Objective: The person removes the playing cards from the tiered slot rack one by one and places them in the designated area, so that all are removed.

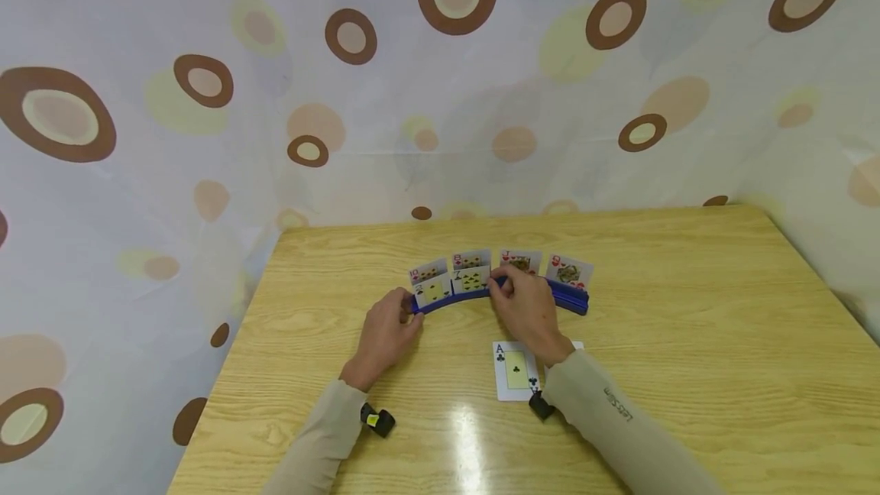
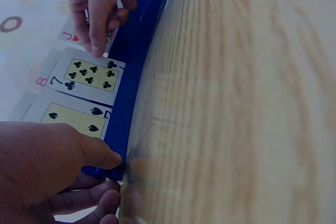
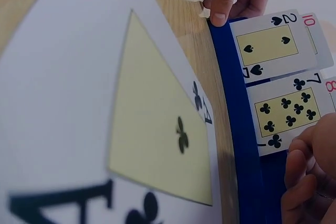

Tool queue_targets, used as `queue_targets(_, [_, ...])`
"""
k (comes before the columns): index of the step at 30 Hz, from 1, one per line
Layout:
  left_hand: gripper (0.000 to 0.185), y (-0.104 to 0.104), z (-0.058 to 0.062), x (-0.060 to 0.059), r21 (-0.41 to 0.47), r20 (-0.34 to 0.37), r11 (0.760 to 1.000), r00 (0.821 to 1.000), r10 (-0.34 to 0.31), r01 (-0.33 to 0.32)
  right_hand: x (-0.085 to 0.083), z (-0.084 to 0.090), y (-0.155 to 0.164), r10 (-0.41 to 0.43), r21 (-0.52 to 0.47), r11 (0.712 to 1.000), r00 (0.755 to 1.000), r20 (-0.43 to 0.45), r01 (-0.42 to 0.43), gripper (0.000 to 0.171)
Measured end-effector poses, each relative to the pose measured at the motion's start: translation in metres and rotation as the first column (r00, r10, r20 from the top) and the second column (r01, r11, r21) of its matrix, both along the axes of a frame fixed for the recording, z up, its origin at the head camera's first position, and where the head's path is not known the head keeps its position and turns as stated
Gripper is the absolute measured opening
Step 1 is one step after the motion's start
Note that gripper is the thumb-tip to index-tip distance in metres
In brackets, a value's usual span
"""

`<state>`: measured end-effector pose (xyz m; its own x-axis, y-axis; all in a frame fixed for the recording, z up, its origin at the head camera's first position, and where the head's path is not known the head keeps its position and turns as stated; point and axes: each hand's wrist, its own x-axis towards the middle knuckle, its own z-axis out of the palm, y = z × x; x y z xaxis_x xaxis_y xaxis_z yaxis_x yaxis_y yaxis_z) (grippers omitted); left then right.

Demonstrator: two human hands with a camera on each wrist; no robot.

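A curved blue card holder [image 1: 467, 296] stands on the table with playing cards upright in two rows. My left hand [image 1: 388, 331] grips its left end, thumb on the front face and fingers behind. In the front row stand the two of spades [image 3: 270, 45] and the seven of clubs [image 2: 89, 80]. Behind them show a red ten [image 1: 428, 272] and a red eight [image 1: 470, 259]. The right hand [image 1: 528, 308] touches the right edge of the seven with an extended finger; its other fingers are bent. Further right stand a red jack [image 1: 520, 258] and a red queen [image 1: 569, 272].
An ace of clubs [image 1: 512, 369] lies face up on the wooden table [image 1: 687, 342], below the right wrist. Another white card [image 1: 578, 345] is mostly hidden under that arm. A patterned cloth [image 1: 385, 105] hangs behind the table. Black wrist cameras sit at both cuffs.
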<state>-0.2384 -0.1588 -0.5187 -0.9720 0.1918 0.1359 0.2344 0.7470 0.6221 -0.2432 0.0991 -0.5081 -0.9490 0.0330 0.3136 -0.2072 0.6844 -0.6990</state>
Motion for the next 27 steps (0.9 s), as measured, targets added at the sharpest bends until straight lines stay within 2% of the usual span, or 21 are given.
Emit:
queue_targets(11, [0.023,0.0,-0.001,0.0,0.009,-0.007,1.0,1.0,-0.011,0.011,0.002,-0.003,0.006,-0.018,-0.003,1.0,1.0,-0.004,0.018,0.013])
queue_targets(15, [0.022,-0.002,-0.006,-0.003,0.012,-0.059,1.0,0.998,-0.026,0.027,0.004,-0.001,0.008,-0.012,-0.001,1.0,1.0,-0.009,0.012,0.013])
queue_targets(19, [0.022,-0.003,-0.008,-0.002,0.002,-0.06,1.0,0.998,-0.019,0.019,0.007,0.0,0.011,-0.016,0.005,1.0,1.0,-0.013,0.016,0.012])
queue_targets(22, [0.022,0.0,-0.004,0.002,-0.005,-0.028,1.0,1.0,-0.001,0.0,0.012,0.0,0.017,-0.011,0.013,1.0,0.999,-0.05,0.012,0.011])
queue_targets(27, [0.021,0.001,-0.001,0.003,-0.01,-0.019,1.0,1.0,-0.003,0.002,0.024,0.0,0.032,-0.002,0.018,1.0,0.994,-0.109,0.004,0.008])
